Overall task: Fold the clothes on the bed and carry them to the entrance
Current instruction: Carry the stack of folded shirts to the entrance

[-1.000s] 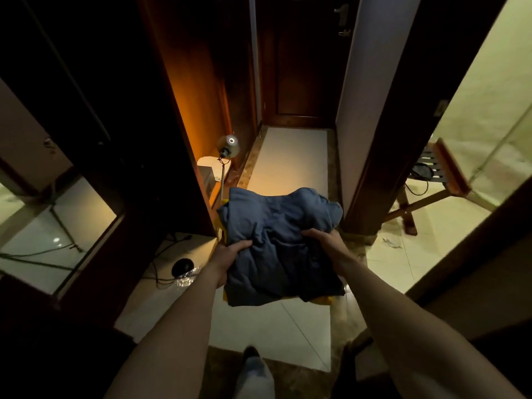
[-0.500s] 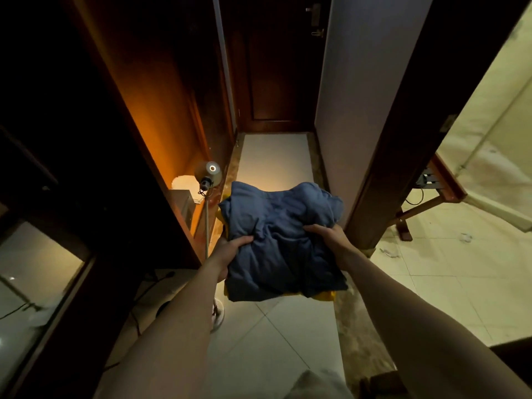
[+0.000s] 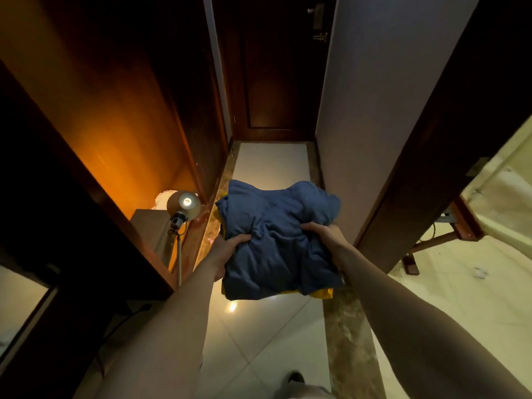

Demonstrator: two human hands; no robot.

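Note:
I carry a stack of folded clothes in front of me at waist height. A dark blue garment [image 3: 276, 240] lies on top, and the edge of a yellow garment [image 3: 322, 293] shows beneath it at the near side. My left hand [image 3: 227, 251] grips the stack's left edge, thumb over the blue cloth. My right hand [image 3: 325, 234] grips the right edge the same way, its fingers hidden under the stack. A dark wooden entrance door [image 3: 273, 76] stands shut at the far end of a narrow hallway.
A lit lamp on a thin stand [image 3: 182, 208] stands left of the stack beside a wooden wardrobe panel [image 3: 115, 125]. A grey wall [image 3: 374, 110] and dark door frame [image 3: 431, 168] bound the right. A wooden luggage rack [image 3: 457, 223] sits at right. Pale floor tiles [image 3: 270, 165] lead to the door.
I have walked forward into the hallway; the door, lamp and walls are closer. Both hands keep the same hold on the stack.

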